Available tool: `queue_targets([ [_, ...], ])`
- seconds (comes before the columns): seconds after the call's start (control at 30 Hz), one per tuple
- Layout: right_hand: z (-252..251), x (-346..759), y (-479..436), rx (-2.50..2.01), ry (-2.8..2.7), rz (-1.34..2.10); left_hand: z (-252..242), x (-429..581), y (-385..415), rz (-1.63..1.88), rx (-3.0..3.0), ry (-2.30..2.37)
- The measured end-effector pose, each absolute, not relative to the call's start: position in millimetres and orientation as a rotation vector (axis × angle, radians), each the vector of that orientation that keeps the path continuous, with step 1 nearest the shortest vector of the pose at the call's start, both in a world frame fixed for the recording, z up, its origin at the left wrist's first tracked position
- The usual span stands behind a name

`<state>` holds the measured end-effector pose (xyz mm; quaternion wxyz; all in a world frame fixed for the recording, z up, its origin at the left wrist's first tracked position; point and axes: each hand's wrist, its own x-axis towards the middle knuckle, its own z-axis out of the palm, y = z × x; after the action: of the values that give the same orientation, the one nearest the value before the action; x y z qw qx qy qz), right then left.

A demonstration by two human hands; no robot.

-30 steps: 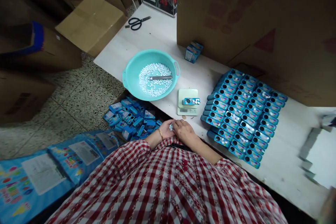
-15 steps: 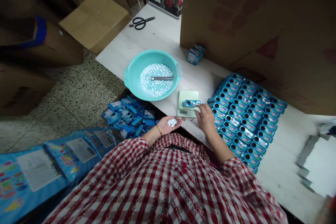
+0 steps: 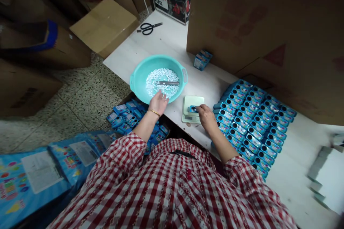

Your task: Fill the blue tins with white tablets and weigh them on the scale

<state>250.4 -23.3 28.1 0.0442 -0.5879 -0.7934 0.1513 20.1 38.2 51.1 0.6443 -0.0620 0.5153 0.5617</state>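
Observation:
My left hand [image 3: 158, 102] reaches over the near rim of a teal bowl [image 3: 139, 75] holding many small white tablets [image 3: 161, 77] and a grey metal scoop [image 3: 167, 83]. Its fingers point into the bowl, loosely spread. My right hand [image 3: 206, 115] rests at a small pale green scale [image 3: 192, 108], fingers closed on a small blue tin [image 3: 192, 108] that lies on the scale's plate. To the right, several rows of the same blue tins [image 3: 252, 114] stand packed together on the white table [image 3: 166, 43].
A big cardboard box [image 3: 263, 25] stands behind the tins. A small blue carton [image 3: 202, 59] sits beside it. Scissors [image 3: 149, 27] lie at the far table end. Loose blue tins [image 3: 129, 116] fill a box on the floor. Blue printed bags [image 3: 40, 168] lie lower left.
My left hand, which held white tablets in its palm near my body, has moved forward to the bowl's rim. My right hand has closed on the tin on the scale.

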Motion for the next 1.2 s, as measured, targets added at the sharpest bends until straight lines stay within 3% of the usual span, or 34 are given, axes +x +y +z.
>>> queue_targets([
  [0.2,21,255,-27,-1.672,-2.058,0.549,35,59,-7,1.033,0.071,1.155],
  [0.47,-9,281,-28,-1.691,-1.909,0.784,8,82,-9,0.782,-0.104,1.056],
  [0.83,68,209,-48,-1.287,-2.832,0.205,3,97,-6,0.734,-0.253,0.948],
  [1.2,76,215,-55,-1.127,-2.954,0.269,-15,112,-9,0.705,-0.316,0.957],
])
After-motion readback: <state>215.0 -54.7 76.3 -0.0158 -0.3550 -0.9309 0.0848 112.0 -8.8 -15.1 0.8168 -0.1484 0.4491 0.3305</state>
